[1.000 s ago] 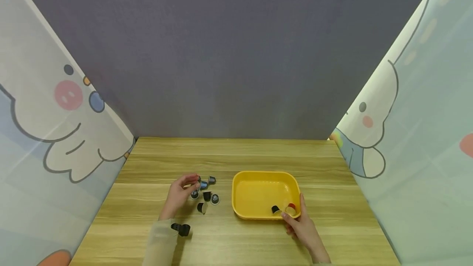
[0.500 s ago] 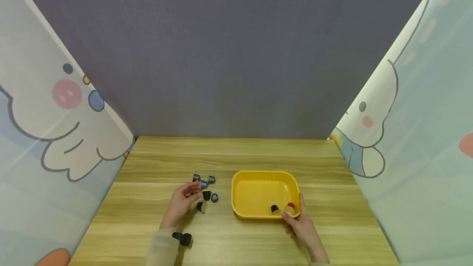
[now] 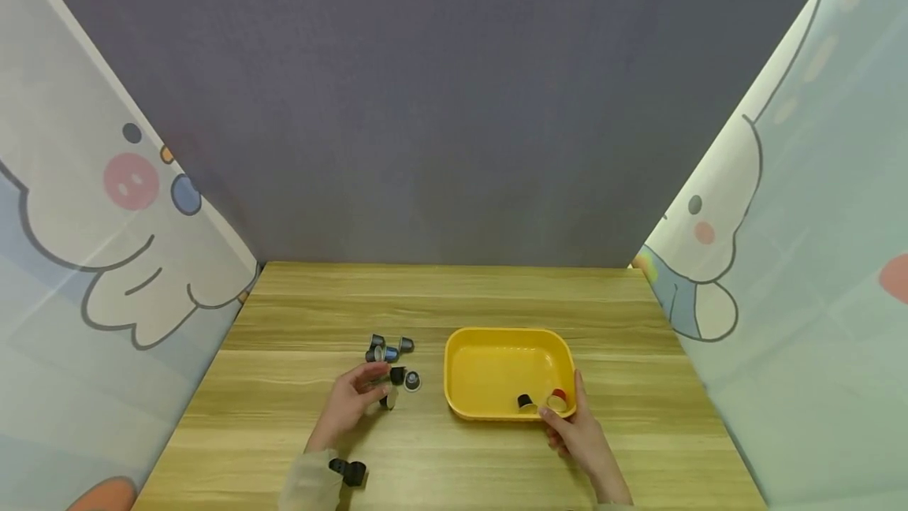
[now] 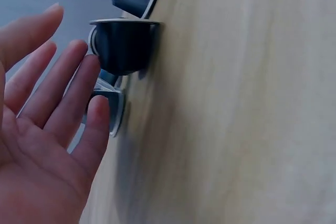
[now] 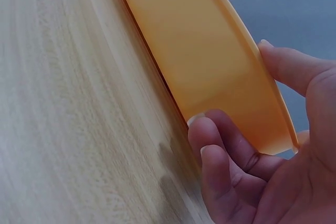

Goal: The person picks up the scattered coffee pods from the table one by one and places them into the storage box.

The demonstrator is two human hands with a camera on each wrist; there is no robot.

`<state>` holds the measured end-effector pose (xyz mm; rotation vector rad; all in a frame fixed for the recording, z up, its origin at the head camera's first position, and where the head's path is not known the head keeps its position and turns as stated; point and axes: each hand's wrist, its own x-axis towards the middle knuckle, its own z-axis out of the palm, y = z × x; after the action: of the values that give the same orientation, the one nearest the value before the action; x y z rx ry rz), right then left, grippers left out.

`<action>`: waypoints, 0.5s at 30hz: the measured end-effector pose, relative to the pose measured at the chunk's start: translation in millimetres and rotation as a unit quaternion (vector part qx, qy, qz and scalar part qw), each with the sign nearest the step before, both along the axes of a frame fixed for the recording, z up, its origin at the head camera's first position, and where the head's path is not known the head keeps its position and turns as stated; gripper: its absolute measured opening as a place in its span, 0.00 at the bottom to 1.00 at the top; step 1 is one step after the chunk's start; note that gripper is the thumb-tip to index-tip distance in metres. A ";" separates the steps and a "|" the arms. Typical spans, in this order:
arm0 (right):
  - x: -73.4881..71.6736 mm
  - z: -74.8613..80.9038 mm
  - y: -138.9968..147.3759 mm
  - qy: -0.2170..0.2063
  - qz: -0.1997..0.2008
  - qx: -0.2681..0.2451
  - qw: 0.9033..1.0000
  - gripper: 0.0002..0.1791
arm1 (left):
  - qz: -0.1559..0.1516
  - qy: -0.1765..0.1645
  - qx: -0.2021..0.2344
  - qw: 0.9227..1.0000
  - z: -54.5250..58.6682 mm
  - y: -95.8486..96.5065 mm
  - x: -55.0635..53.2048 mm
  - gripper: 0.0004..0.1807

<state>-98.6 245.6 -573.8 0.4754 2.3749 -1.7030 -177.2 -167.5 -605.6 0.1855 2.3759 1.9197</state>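
My left hand (image 3: 351, 400) hovers over a cluster of coffee capsules, its fingers loosely extended and holding nothing in the left wrist view. Closest to its thumb in the head view is a black capsule with a pale lid (image 3: 390, 398), partly covered by the hand. Just beyond the fingertips are a black capsule (image 4: 125, 45), a blue capsule (image 3: 391, 354) and several dark ones. My right hand (image 3: 582, 432) grips the near right corner of a yellow tray (image 3: 454, 408), thumb at the rim and fingers against the outer wall. Inside the tray lie a black capsule (image 3: 525, 401) and a red capsule (image 3: 559, 396).
The wooden table (image 3: 461, 464) ends at a grey backdrop (image 3: 454, 140), with patterned sheets on both sides. A black strap-mounted device (image 3: 349, 471) sits on the left sleeve. Bare tabletop lies between the capsules and the tray.
My left hand has drawn back toward the near edge and slightly right, uncovering capsules at the far side of the cluster. My right hand keeps its grip on the tray.
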 end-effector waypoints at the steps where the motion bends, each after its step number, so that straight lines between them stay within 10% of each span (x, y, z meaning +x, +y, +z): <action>1: 0.0 -0.3 -0.1 0.002 0.002 0.000 1.000 0.59 | -0.007 -0.004 0.000 1.000 -1.1 -0.3 0.8 0.21; 15: 1.2 0.3 -0.4 0.005 0.001 -0.004 1.000 0.58 | -0.017 -0.027 -0.045 0.998 -8.9 0.8 5.7 0.24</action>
<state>-97.3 245.2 -573.5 0.4638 2.3748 -1.7176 -171.5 -166.7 -614.6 0.1631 2.4022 1.7757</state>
